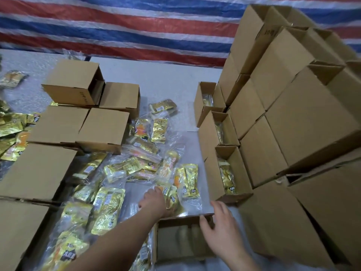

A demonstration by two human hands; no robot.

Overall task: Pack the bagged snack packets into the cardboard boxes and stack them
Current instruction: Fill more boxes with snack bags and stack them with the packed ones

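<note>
Bagged snack packets [136, 163] lie heaped across the middle of the table [166, 81]; the left hand [154, 202] reaches onto one bag [172, 194], its grip hidden; the right hand [220, 223], fingers spread, touches the far rim of an open cardboard box [181, 239] at the near edge; stacked boxes [293, 114] fill the right side.

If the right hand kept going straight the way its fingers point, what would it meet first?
Probably the filled open box just ahead. The right hand rests on the empty box's far rim, fingers aimed up and slightly left; depth is uncertain.
</note>
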